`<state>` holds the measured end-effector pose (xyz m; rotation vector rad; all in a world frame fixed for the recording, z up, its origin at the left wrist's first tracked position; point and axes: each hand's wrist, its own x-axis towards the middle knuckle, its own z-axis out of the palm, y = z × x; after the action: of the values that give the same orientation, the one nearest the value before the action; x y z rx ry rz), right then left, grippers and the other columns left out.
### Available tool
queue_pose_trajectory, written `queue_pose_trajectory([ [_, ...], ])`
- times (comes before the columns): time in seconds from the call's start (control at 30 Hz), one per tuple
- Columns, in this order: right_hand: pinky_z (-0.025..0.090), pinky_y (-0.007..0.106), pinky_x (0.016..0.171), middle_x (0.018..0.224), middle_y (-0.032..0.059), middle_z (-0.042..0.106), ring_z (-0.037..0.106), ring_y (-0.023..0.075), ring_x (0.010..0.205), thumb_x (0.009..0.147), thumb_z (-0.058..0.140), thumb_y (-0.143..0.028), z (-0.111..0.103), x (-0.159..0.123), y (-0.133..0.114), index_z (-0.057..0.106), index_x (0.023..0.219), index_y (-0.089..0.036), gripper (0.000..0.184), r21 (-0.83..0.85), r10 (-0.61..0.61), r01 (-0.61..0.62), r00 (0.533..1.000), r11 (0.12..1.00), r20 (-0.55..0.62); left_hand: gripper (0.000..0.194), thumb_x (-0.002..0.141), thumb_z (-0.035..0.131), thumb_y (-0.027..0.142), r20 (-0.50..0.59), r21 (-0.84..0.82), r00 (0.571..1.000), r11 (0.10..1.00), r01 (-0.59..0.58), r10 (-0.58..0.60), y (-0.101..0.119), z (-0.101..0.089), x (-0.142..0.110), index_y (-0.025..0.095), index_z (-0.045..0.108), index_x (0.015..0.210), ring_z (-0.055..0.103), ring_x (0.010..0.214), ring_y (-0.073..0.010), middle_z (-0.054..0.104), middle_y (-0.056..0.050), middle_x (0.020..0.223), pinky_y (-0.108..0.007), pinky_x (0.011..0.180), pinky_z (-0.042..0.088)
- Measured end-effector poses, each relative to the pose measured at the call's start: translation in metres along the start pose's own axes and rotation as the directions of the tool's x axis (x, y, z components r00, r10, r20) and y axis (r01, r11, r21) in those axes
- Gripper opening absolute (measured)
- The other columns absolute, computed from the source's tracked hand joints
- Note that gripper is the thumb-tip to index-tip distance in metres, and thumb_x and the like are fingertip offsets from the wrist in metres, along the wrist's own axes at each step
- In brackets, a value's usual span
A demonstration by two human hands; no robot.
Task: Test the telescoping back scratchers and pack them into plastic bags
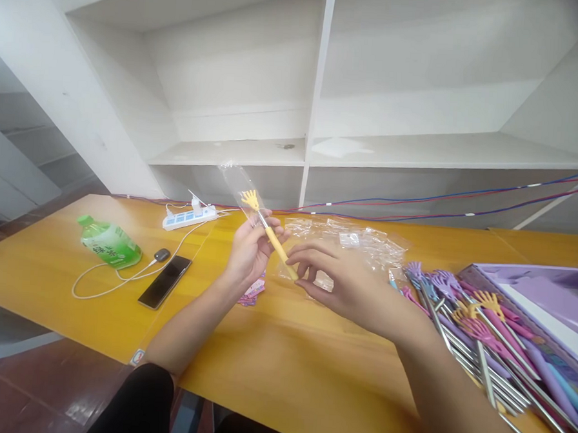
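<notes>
A yellow back scratcher with a small hand-shaped head is partly inside a clear plastic sleeve, held up above the wooden table. My left hand is closed round the sleeve and the scratcher's shaft. My right hand pinches the yellow handle end with thumb and fingertips. The scratcher's head points up and to the left.
Several pink, purple and yellow scratchers lie heaped at the right beside a purple box. Empty clear sleeves lie behind my hands. A green bottle, a phone, a charger cable and a power strip sit at the left. White shelves stand behind.
</notes>
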<state>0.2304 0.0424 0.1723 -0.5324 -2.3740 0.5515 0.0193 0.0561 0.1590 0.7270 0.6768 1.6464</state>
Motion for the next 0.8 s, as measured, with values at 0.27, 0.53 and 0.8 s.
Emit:
queue_pose_trajectory([
  [0.27, 0.060, 0.038, 0.089, 0.120, 0.0085, 0.074, 0.072, 0.0213, 0.107, 0.107, 0.056, -0.017, 0.015, 0.010, 0.012, 0.067, 0.116, -0.024, 0.016, -0.280, -0.161, 0.088, 0.955, 0.956, -0.251, 0.032, 0.082, 0.080, 0.017, 0.163, 0.178, 0.979, 0.980, 0.094, -0.123, -0.004, 0.006, -0.014, 0.018, 0.071, 0.113, 0.074, 0.088, -0.0182, 0.080, -0.006, 0.102, -0.031, 0.081, 0.058],
  [0.53, 0.052, 0.033, 0.073, 0.112, 0.0073, 0.075, 0.068, 0.0181, 0.088, 0.101, 0.065, -0.011, 0.025, 0.014, 0.016, 0.071, 0.108, -0.022, 0.014, -0.563, -0.303, 0.018, 0.857, 0.826, -0.417, 0.032, 0.093, 0.080, 0.033, 0.353, 0.268, 0.917, 0.959, 0.093, -0.187, -0.017, 0.003, -0.021, 0.020, 0.074, 0.122, 0.071, 0.120, -0.0272, 0.076, -0.011, 0.124, -0.042, 0.103, 0.058],
  [0.8, 0.057, 0.043, 0.095, 0.133, 0.0053, 0.076, 0.069, 0.0265, 0.117, 0.095, 0.072, -0.005, 0.020, 0.016, 0.014, 0.067, 0.107, -0.023, 0.023, -0.573, -0.403, 0.108, 0.815, 0.812, -0.417, 0.037, 0.098, 0.073, 0.025, 0.431, 0.293, 0.878, 0.952, 0.084, -0.210, -0.014, -0.001, -0.025, 0.026, 0.068, 0.135, 0.071, 0.116, -0.0230, 0.074, -0.007, 0.126, -0.041, 0.104, 0.058],
])
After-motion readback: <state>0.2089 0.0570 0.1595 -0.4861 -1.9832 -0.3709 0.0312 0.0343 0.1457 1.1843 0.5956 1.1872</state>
